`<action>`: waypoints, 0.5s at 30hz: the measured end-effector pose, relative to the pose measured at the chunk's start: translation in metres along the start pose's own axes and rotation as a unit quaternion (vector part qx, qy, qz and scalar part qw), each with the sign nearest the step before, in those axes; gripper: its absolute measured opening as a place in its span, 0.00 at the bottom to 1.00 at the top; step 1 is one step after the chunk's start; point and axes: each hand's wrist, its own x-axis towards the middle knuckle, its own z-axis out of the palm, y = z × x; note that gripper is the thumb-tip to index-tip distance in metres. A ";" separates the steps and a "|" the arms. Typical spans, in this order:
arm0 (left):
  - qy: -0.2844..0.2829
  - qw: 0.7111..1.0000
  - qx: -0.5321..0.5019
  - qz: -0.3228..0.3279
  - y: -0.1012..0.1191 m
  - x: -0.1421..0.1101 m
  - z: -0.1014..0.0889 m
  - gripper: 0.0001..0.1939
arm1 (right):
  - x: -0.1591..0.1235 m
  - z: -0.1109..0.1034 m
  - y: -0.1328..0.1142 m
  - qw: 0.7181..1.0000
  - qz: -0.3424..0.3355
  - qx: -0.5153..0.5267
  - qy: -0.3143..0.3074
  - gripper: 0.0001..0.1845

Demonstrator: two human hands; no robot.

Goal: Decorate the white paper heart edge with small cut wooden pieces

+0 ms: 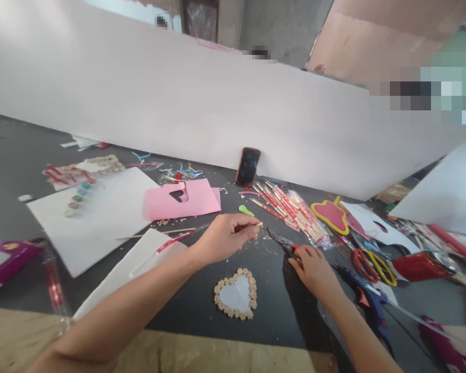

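Observation:
My left hand (233,235) is closed in a pinch over the middle of the table, with the pale end of a short wooden stick (260,224) showing at the fingertips. Just to its right, my right hand (314,267) grips the red handles of pruning shears (281,239), whose blades point toward the stick and stand apart from it. Nearer to me lies a white paper heart (236,293), edged with small tan wooden bits. Pale crumbs are scattered on the dark table beneath the hands.
Red-wrapped chopsticks (283,204) lie beyond my hands, near a leaning phone (248,166). Pink paper (182,201) and white sheets (89,217) are to the left. Scissors (367,267), a blue glue gun (373,305) and a red can (423,265) crowd the right. A white panel (217,98) stands behind.

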 end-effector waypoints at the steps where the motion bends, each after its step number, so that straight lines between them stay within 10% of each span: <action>1: -0.001 1.000 0.001 -0.003 0.000 0.000 0.000 0.16 | 0.001 -0.001 0.000 1.000 0.002 0.010 0.002 0.10; 8: -0.009 1.000 -0.014 -0.014 -0.001 0.001 0.002 0.16 | -0.002 -0.024 0.003 0.987 0.096 0.130 0.028 0.19; 15: -0.006 0.999 -0.031 -0.033 -0.007 0.005 0.005 0.16 | 0.010 -0.040 -0.041 0.880 0.099 0.463 -0.031 0.17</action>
